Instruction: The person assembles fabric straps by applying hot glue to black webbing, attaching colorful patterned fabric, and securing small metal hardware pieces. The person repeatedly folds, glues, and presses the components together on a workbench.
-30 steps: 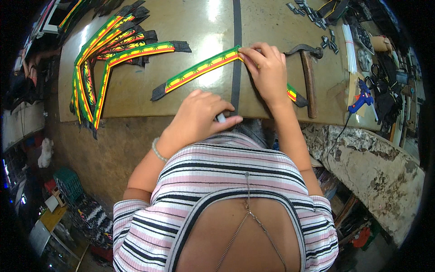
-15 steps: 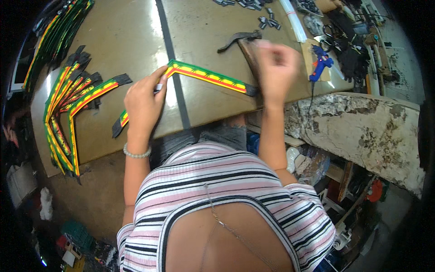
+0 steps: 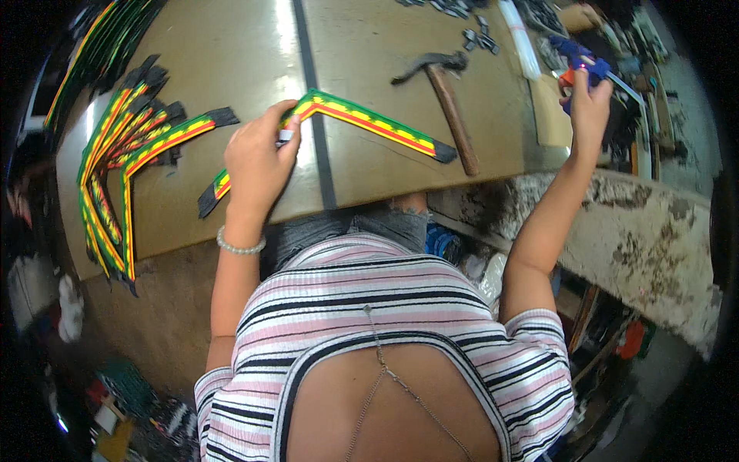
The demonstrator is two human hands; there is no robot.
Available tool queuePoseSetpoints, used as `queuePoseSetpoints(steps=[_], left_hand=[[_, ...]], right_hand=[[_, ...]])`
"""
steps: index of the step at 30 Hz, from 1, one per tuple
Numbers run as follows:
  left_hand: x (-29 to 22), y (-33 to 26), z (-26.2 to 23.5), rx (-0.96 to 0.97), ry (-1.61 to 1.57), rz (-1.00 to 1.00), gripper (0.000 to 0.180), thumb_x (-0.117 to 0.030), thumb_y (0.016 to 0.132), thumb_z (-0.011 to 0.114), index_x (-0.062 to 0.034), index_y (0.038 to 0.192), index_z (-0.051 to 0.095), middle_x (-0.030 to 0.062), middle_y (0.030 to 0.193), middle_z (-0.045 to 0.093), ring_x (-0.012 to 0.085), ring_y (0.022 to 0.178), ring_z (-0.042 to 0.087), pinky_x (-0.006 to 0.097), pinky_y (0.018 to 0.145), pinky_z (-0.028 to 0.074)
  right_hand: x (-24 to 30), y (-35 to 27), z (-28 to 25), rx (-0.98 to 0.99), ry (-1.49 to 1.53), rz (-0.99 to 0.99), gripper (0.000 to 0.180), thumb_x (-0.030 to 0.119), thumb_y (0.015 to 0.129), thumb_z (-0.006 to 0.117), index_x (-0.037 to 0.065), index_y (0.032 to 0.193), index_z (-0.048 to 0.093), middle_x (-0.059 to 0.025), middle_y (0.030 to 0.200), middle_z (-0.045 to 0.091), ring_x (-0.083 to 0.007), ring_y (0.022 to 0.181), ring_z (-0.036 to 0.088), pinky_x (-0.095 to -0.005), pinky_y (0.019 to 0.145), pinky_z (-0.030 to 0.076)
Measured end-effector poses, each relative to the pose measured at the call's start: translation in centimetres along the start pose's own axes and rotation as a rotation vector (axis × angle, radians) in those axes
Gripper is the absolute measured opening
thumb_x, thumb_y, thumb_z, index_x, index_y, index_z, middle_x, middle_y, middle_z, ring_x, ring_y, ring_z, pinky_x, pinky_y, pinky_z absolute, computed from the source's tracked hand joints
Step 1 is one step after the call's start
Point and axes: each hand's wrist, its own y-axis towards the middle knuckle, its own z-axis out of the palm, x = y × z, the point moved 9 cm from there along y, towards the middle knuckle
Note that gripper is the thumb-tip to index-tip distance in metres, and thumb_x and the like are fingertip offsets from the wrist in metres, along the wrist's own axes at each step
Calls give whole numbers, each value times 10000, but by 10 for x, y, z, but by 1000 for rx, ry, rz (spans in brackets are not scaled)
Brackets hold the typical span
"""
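Observation:
A bent strap [image 3: 377, 128] in green, yellow and red with black ends lies across the table. My left hand [image 3: 262, 158] is closed over its left part, near the bend. A small pale piece [image 3: 285, 135] shows beside the thumb; its kind I cannot make out. Far to the right, my right hand [image 3: 590, 112] has its fingers round a blue glue gun [image 3: 573, 52] with an orange part. Between the hands, a hammer [image 3: 453, 115] with a wooden handle rests close to the strap's right end.
Several similar straps [image 3: 127, 179] are fanned out at the left, with a green-edged bundle [image 3: 104, 58] behind. Small dark metal clips [image 3: 481, 37] lie at the back, near white sticks [image 3: 519, 38]. A brown card [image 3: 550, 108] sits at the right edge. A dark stripe [image 3: 312, 92] crosses the table.
My right hand has moved from above the hammer handle to the right and taken hold of the glue gun, now off its former spot on the card. My left hand stays on the strap.

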Motion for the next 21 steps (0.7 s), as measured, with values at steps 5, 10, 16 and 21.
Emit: queuePoseSetpoints(steps=[5,10,16,21], left_hand=[[0,-1,-2,-41,-1,31,202,-220,867,694,-135,1051,702,100,748,669,285,717,652,400,683,490],[0,-2,-1,-69,1,61,220,-263,892,684,-148,1077,714,96,716,652,253,646,628,386,642,484],[1,-2,-2,-90,-2,58,229,-288,899,674,-157,1083,711,87,692,644,254,640,629,387,643,481],[1,-3,0,-60,27,47,207,-261,887,675,-134,1048,708,88,739,673,258,688,650,385,672,494]], right_hand=[[125,-97,114,646,634,-246,408,279,982,599,49,1292,469,-24,908,606,-96,636,584,-256,568,504],[147,-137,169,901,393,-380,447,213,915,626,14,1277,455,-61,767,611,-138,711,603,-310,622,487],[157,-134,172,841,341,-468,463,333,926,665,13,1212,491,-100,807,653,-167,724,628,-320,662,493],[152,-143,183,913,221,-374,468,406,947,652,40,1206,516,-50,785,638,-114,643,586,-265,535,448]])
